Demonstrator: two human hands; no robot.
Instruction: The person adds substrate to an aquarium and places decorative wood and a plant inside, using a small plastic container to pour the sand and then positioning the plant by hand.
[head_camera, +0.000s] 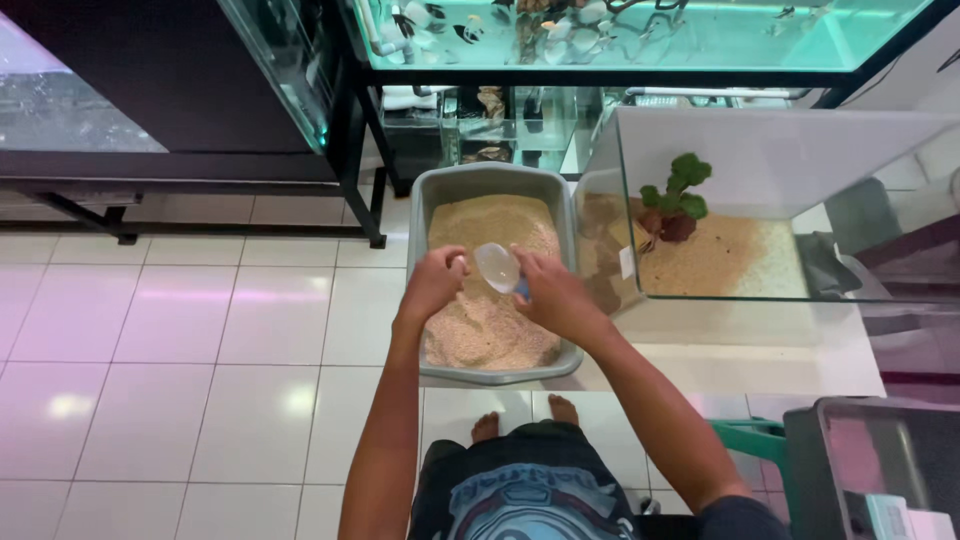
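Note:
A grey plastic tub (425, 195) full of pale sand sits on the tiled floor in front of me. My right hand (552, 292) holds a clear plastic scoop (497, 266) over the sand, its blue handle inside the grip. My left hand (435, 280) is closed beside the scoop, touching its rim; whether it holds anything is hidden. To the right stands a small glass tank (780, 135) with a sand layer and a green plant on a dark root (675, 200).
Large lit aquariums on black metal stands (350, 130) line the back. A second glass tank corner (860, 460) and a green stool edge (750, 435) are at lower right. My bare feet (525, 420) stand just behind the tub. White floor tiles stretch to the left.

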